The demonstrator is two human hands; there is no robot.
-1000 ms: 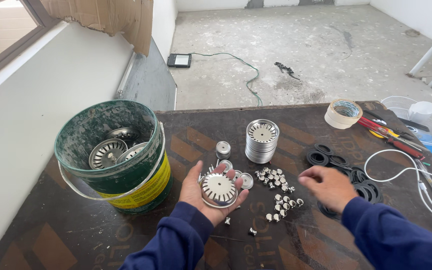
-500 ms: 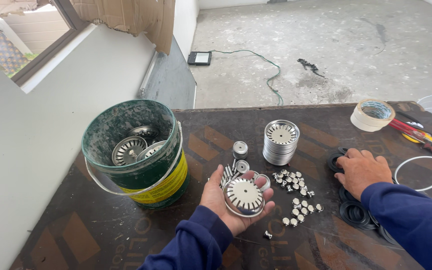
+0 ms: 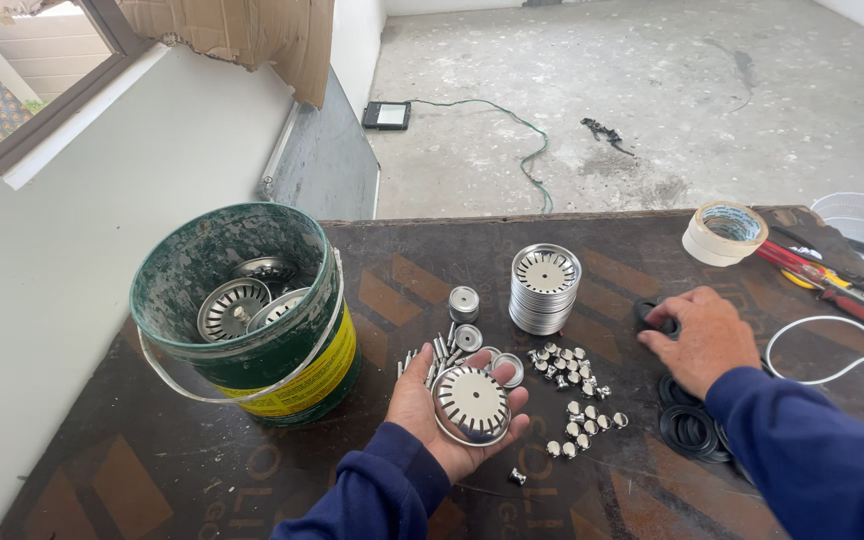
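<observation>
A round slotted stainless-steel strainer disc [image 3: 471, 404] is cupped in the left hand [image 3: 452, 415], palm up, fingers loosely curled under its rim, near the front edge of the dark brown printed board table [image 3: 152, 470]. The right hand [image 3: 702, 335] is laid palm down on the black rubber ring gaskets [image 3: 692, 430], fingertips pressed onto one ring [image 3: 657, 318]; whether it's actually pinched can't be told. A stack of matching slotted steel discs [image 3: 544, 288] is parked mid-table, with small shiny metal knobs [image 3: 577, 400] scattered just in front. A paint-smeared green plastic bucket [image 3: 252, 310] with more strainers inside is set close to the left edge. Plenty of bare board is left front-left; a roll of pale tape [image 3: 722, 232] is sat near the far edge.
</observation>
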